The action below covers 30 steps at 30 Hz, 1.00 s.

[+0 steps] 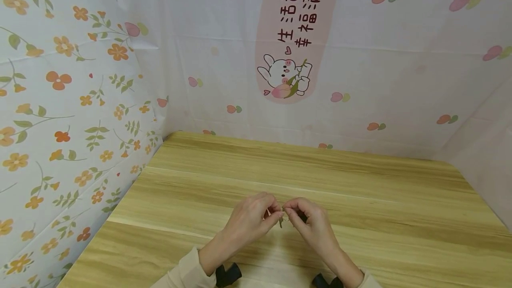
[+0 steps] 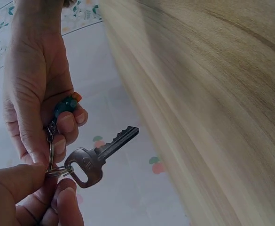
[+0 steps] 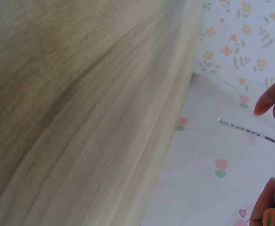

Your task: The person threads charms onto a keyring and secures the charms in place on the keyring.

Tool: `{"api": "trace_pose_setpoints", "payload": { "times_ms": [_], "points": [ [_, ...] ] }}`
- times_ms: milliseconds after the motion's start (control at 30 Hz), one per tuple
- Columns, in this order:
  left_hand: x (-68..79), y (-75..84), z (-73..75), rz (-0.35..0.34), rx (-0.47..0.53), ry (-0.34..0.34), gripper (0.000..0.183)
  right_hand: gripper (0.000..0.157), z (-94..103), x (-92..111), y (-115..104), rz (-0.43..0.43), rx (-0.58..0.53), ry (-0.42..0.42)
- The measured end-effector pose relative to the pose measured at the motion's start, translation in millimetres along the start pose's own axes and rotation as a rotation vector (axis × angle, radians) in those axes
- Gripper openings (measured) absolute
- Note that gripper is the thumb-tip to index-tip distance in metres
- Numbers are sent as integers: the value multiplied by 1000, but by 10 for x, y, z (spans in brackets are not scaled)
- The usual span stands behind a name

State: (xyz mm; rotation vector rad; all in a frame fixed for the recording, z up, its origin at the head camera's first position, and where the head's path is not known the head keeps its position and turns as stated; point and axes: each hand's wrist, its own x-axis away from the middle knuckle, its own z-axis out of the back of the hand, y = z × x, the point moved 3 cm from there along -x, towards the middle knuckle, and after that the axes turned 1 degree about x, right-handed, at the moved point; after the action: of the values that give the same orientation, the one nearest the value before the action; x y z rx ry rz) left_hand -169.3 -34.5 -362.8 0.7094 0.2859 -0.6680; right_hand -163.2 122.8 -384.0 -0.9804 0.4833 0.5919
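Observation:
In the head view both hands meet low over the table. With thumb and fingers, my left hand (image 1: pixel 248 219) pinches the metal key ring (image 2: pixel 57 172), which carries a single metal key (image 2: pixel 113 147). The key's toothed blade points away from the hands. My right hand (image 1: pixel 317 228) also holds the ring assembly with pinched fingertips, next to the left hand's. A small teal and orange charm (image 2: pixel 66 105) hangs from a short chain (image 2: pixel 51 129) against the right hand's curled fingers. In the right wrist view the key (image 3: pixel 243 128) shows edge-on and the charm (image 3: pixel 270 216) is partly cut off.
The wood-grain table (image 1: pixel 192 172) spreads beneath the hands. A floral cloth (image 1: pixel 64 101) hangs at the left, and a pale cloth with a rabbit print (image 1: pixel 284 74) stands behind the table's far edge. Black wrist devices (image 1: pixel 229 274) sit below both wrists.

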Motion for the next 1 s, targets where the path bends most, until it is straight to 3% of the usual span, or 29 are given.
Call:
{"api": "trace_pose_setpoints", "payload": {
  "times_ms": [167,467,867,1000],
  "points": [
    [-1,12,0,-7,-17,-9,13,20,-7,0,-4,28,-5,-4],
    [0,15,0,-10,-9,26,13,16,12,-22,-28,-39,9,-7],
    [-1,12,-23,-41,-45,11,14,20,9,9,-20,-1,11,7],
    [6,16,-30,-59,-22,31,14,19,10,16,-16,-33,2,11]
  ]
}}
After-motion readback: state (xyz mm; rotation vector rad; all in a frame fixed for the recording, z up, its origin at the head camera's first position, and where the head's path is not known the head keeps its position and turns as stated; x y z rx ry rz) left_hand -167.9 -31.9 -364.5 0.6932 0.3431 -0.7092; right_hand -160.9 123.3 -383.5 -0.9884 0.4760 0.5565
